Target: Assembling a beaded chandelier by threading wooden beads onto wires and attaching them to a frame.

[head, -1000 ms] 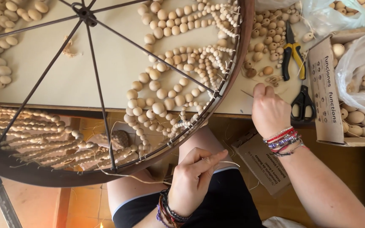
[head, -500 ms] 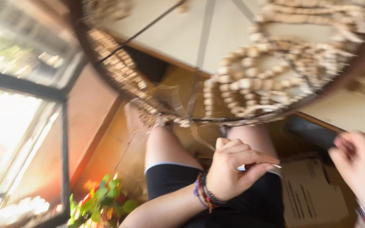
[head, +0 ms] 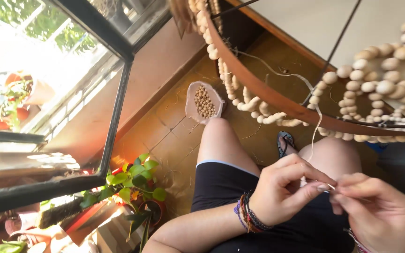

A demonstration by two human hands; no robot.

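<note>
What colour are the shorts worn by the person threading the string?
Black, with a pale light-blue hem on the shorts, shown best in the head view.

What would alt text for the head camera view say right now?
Over the person's lap, the left hand and right hand pinch a thin pale cord that runs up to a round metal frame hung with strands of wooden beads. On the tiled floor sit a small bowl of beads and a potted plant beside a window.
</note>
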